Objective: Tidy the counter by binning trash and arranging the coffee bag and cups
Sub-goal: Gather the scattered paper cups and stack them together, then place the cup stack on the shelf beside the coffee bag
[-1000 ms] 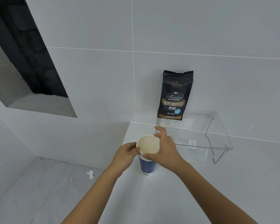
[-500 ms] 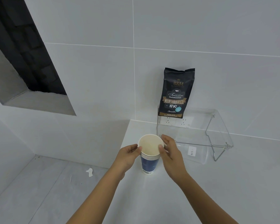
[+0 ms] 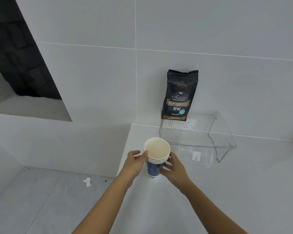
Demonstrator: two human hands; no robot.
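Left hand (image 3: 136,163) and right hand (image 3: 173,168), fingers curled, clasp the upright cup stack (image 3: 156,157) from opposite sides.

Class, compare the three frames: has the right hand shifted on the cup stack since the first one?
Yes. The right hand has slid down from the top rim to the blue side of the cup stack, away from the acrylic shelf behind.

1 head-worn view looks forward and down, close over the white counter (image 3: 210,191) corner.
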